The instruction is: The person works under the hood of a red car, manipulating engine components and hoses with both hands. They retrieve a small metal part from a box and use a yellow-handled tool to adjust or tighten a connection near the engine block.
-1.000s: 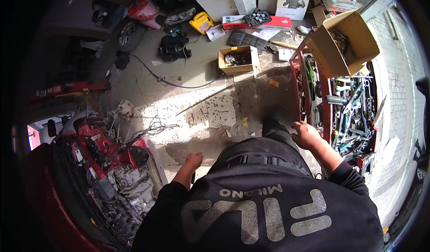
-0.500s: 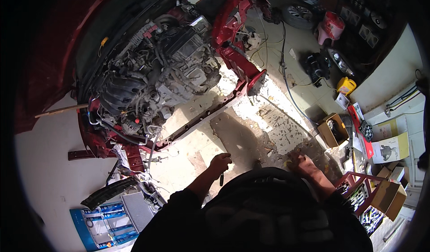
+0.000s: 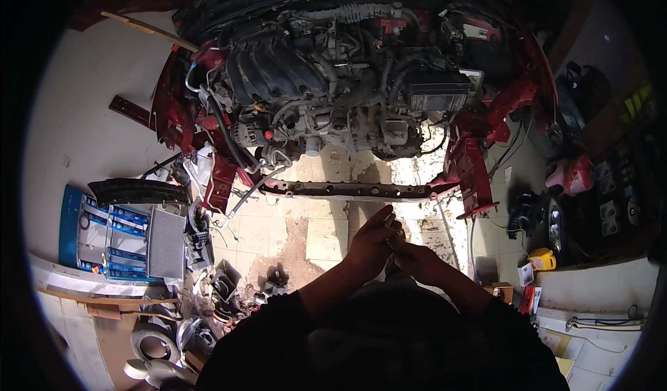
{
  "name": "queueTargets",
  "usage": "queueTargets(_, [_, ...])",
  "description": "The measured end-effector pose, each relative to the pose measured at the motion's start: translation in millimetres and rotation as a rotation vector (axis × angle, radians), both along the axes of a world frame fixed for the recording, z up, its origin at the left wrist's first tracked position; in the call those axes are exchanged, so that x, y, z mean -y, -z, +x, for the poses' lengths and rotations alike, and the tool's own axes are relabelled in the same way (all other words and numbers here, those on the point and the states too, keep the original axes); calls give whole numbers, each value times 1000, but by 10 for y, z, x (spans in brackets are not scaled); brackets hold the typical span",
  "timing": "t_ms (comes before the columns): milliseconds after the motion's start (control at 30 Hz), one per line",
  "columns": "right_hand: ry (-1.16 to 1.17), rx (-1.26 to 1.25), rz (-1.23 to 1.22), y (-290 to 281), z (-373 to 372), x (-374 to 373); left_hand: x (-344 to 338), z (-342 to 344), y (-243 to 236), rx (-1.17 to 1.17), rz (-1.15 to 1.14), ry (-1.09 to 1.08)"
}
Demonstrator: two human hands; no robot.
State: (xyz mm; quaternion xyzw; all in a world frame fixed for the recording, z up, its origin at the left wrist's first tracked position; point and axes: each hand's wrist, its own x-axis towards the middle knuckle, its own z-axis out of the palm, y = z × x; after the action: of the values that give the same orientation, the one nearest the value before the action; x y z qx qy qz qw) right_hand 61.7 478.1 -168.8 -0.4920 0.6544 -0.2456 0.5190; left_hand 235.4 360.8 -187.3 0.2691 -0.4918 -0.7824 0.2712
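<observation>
Both of my hands meet in front of my body, just short of the red crossbar (image 3: pixel 361 191) of a car with its front end taken off. My left hand (image 3: pixel 369 246) is closed, its thumb and fingers pinched around something small. Against it lies my right hand (image 3: pixel 418 262), its fingers also curled closed. A small bit of what looks like metal shows between the fingertips, too small and dark to name. Beyond the bar sits the exposed engine (image 3: pixel 340 113), with a black ribbed intake manifold (image 3: pixel 274 71) on its left.
At left a radiator (image 3: pixel 167 243) stands by a blue display board (image 3: pixel 69 227) and a black trim strip (image 3: pixel 139 192). Loose parts and tape rolls (image 3: pixel 153 344) lie at lower left. On the right are a yellow jug (image 3: pixel 542 259), a headlight (image 3: pixel 554 223) and a cardboard box (image 3: pixel 501 292).
My view has swung left to face the engine squarely. My hands, apart before, have come together; the short dark tool hanging from my left hand no longer shows clearly.
</observation>
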Motion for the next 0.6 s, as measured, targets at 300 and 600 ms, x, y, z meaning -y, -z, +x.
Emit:
queueTargets(300, [-240, -318, -142, -366, -859, 837, 602, -520, -291, -7, 364, -68])
queueTargets(600, [-331, -274, -544, 1, -1334, 1592, 1058, -910, -281, 180, 443, -193])
